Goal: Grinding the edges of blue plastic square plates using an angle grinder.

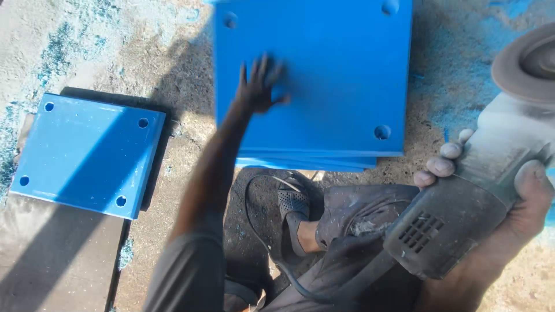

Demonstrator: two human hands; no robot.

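A single blue plate point(87, 153) lies at left on the ground. The left hand point(260, 86) rests flat, fingers spread, on the stacked blue plates point(324, 86) at centre. The right hand point(491, 190), fingers wrapped tight, grips a grey grinder point(462, 208).

A short grey sleeve point(188, 271) covers the upper arm at the lower middle of the frame — the forearm below it is bare. Dusty dark grey trousers point(352, 216) show at lower centre, above a dark mesh sandal point(291, 203) — also dusty.
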